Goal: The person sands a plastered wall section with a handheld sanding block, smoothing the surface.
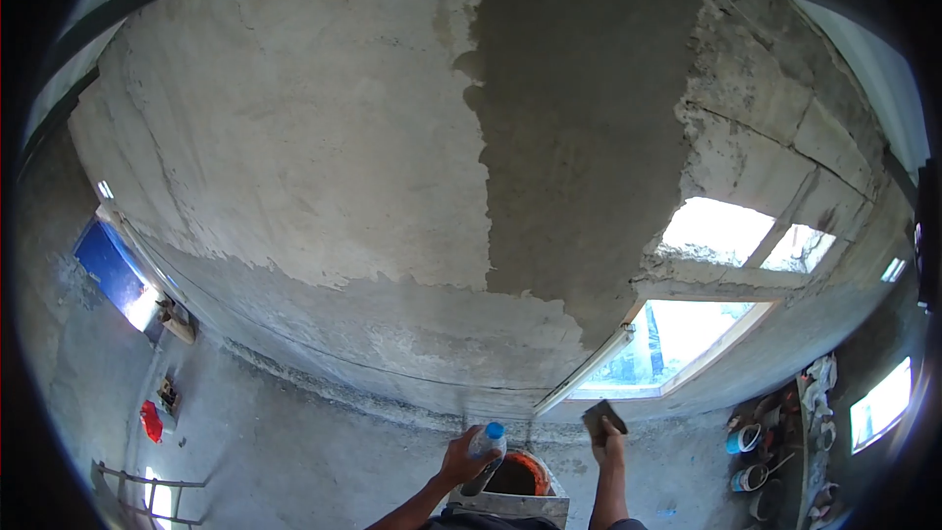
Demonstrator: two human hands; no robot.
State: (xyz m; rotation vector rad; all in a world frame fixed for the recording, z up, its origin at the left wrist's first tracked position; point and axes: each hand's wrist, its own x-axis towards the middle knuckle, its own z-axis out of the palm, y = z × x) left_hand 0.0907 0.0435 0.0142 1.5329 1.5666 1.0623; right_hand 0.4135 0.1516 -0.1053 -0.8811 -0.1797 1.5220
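Note:
My left hand (461, 459) is wrapped round a clear plastic bottle (486, 447) with a blue cap, held tilted beside an orange-rimmed bucket (539, 471). Dark material lies inside the bucket, which rests on a grey stand (559, 508). To the right, my right hand (610, 432) grips a flat, dull trowel-like tool (599, 416), raised apart from the bucket. Ahead stands a wall with a dark, damp-looking plaster strip (589, 118) between a lighter smooth area (324, 118) and a rough, cracked area (751, 69).
A bright window opening (677, 339) is low on the wall's right side. Buckets (746, 439) and shelving (807, 432) stand at the right. On the left are a blue door panel (110, 265), a red item (151, 421) and a metal frame (147, 481).

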